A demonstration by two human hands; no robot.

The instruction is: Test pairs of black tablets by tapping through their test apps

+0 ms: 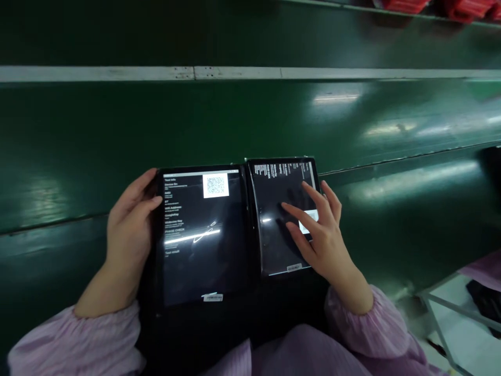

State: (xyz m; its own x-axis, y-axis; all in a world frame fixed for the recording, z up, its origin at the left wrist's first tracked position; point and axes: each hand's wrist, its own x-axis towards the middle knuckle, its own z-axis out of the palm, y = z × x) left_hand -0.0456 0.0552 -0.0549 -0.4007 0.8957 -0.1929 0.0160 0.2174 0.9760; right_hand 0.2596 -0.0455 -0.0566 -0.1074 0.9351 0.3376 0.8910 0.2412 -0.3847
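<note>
Two black tablets lie side by side in front of me at the near edge of a green conveyor belt (235, 120). The left tablet (199, 235) shows white text lines and a QR code. My left hand (127, 230) grips its left edge, thumb on the bezel. The right tablet (279, 214) also shows text and a white code patch. My right hand (319, 232) rests over its screen with fingers spread, fingertips touching the glass. Both wrists wear lilac sleeves.
A pale metal rail (242, 73) runs across the belt's far side. Red items (465, 8) sit at the top right. A metal frame with a white surface and a dark object (462, 318) stands at the lower right.
</note>
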